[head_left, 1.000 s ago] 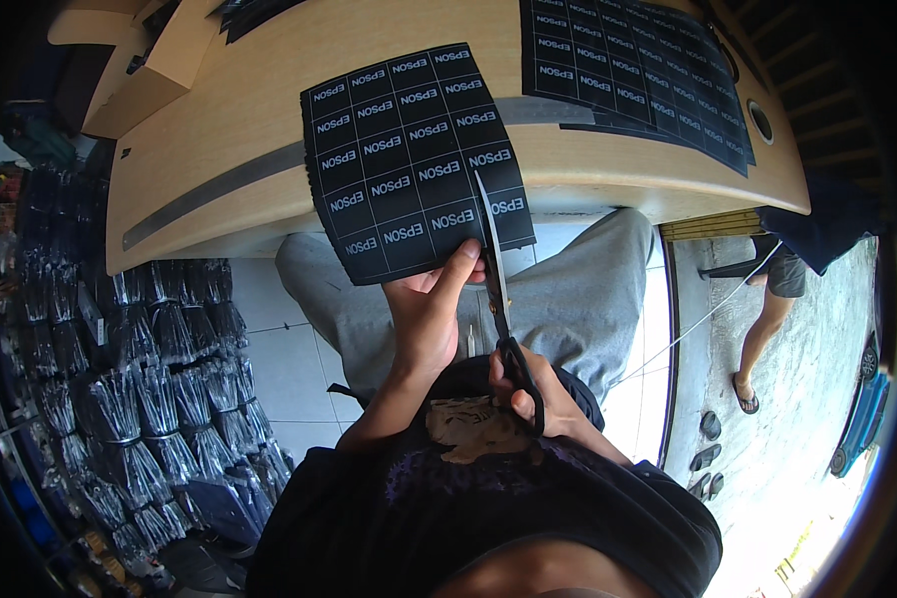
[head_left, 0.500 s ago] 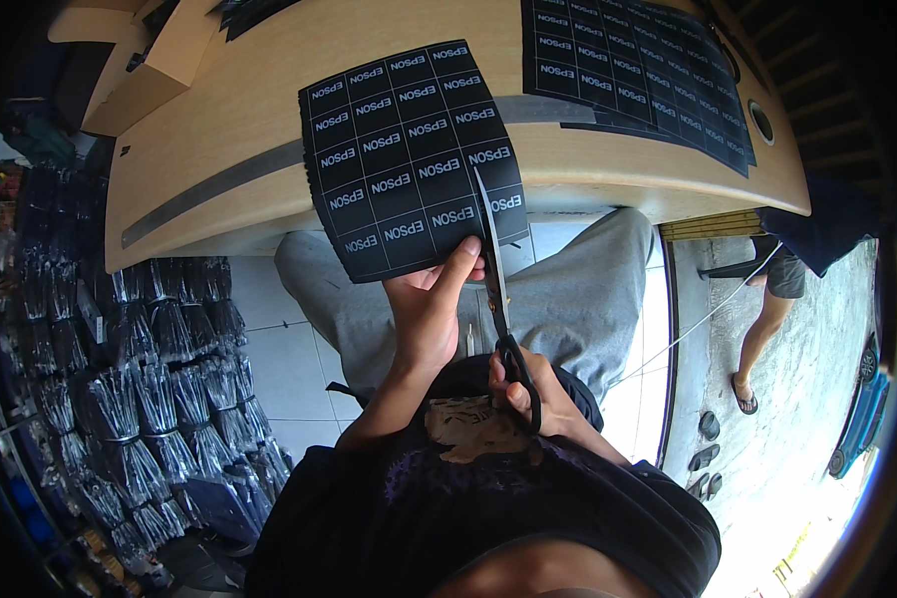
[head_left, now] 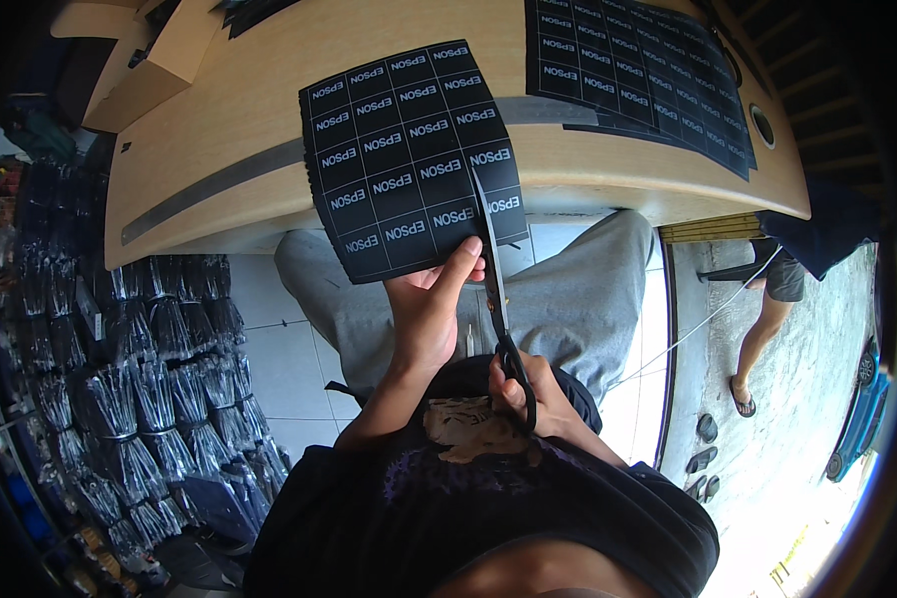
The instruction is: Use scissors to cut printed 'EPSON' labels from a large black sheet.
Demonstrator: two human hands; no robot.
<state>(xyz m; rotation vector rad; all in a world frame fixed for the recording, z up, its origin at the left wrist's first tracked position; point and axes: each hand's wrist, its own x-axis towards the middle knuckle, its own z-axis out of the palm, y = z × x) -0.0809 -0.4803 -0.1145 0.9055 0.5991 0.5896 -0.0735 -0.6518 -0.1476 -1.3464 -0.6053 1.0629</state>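
Observation:
My left hand (head_left: 431, 304) grips the lower edge of a black sheet (head_left: 399, 164), thumb on top and fingers beneath. The sheet carries a grid of thin white lines with pale print in each cell, and its left edge is jagged. In my right hand (head_left: 538, 387) are long scissors (head_left: 497, 284) with black handles. Their blade points away from me and lies along a grid line near the sheet's right column, just right of my left thumb. Part of the other blade is hidden by the sheet.
On the wooden table (head_left: 249, 110) lie more black printed sheets (head_left: 648, 85) and a long metal ruler (head_left: 214, 184). A cardboard box (head_left: 154, 65) stands at the far left. Plastic-wrapped bundles (head_left: 140, 399) fill the left side. Another person's leg (head_left: 757, 339) shows at right.
The scissors' handles have shifted very slightly to the left. The sheet and my left hand look almost still.

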